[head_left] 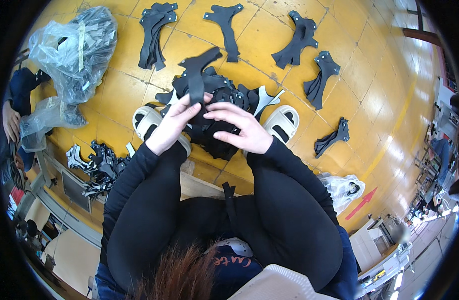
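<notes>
My left hand pinches the narrow lower end of a flat black cut piece, which stands up from it with a forked top. Beside it, my right hand has its fingers spread and holds nothing that I can see. Below both hands a heap of similar black pieces lies on the floor between my feet, partly hidden by my hands. A piece with a pale grey face sticks out at the heap's right side.
Black forked pieces lie in an arc on the yellow tiled floor, including a left stack and a right stack. Clear plastic bags of pieces stand at left, near another person's hand. Another pile lies by my left knee.
</notes>
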`<state>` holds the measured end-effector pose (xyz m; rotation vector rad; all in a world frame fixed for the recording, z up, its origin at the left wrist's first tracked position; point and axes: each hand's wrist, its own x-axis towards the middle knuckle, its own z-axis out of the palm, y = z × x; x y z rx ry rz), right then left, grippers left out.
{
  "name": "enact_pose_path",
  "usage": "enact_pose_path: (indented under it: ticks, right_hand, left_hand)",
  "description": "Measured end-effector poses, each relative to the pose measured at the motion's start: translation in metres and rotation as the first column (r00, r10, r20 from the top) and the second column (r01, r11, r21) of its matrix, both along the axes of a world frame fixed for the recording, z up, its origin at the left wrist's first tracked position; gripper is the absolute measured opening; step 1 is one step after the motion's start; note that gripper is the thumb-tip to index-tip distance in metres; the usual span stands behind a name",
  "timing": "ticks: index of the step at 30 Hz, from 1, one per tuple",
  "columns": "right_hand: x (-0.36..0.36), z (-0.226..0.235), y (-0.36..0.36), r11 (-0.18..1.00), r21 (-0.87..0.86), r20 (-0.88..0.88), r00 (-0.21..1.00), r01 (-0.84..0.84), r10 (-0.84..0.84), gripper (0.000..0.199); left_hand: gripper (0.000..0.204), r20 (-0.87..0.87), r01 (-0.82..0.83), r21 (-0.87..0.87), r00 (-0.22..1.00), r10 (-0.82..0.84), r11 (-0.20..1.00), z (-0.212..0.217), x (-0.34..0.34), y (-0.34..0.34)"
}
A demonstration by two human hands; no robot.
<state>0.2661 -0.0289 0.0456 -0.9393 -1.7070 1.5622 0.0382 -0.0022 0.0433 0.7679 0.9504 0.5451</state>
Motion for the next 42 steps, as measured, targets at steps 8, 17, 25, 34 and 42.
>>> enact_pose_path:
  ticks: [8, 17, 25, 34, 42]
  right_hand:
    - [0.002, -0.017, -0.003, 0.999, 0.043, -0.075, 0.997, 0.025, -0.022, 0.037]
    - [0.038, -0.020, -0.001, 0.756, -0.413, 0.004, 0.831, 0.509, -0.557, 0.011]
    - [0.205, -0.053, -0.013, 0.347, 0.101, 0.184, 0.326, 0.932, -0.928, 0.037]
    - [0.353, -0.211, -0.103, 0.088, 0.219, 0.550, -0.048, 0.972, -0.834, 0.039]
    - [0.260, -0.172, -0.046, 0.264, 0.585, 0.720, -0.341, 0.767, -0.605, 0.042]
  left_hand:
    - [0.045, 0.104, 0.143, -0.176, 0.987, -0.126, 0.974, 0.003, 0.005, -0.007]
    - [0.054, -0.130, 0.431, 0.022, 0.896, -0.425, 0.902, 0.002, 0.008, -0.002]
    - [0.041, -0.231, 0.464, 0.014, 0.863, -0.449, 0.886, 0.007, 0.007, 0.000]
    - [0.040, -0.247, 0.478, -0.036, 0.847, -0.471, 0.877, -0.006, 0.010, -0.002]
    - [0.038, -0.292, 0.469, -0.061, 0.836, -0.465, 0.881, 0.000, 0.005, -0.002]
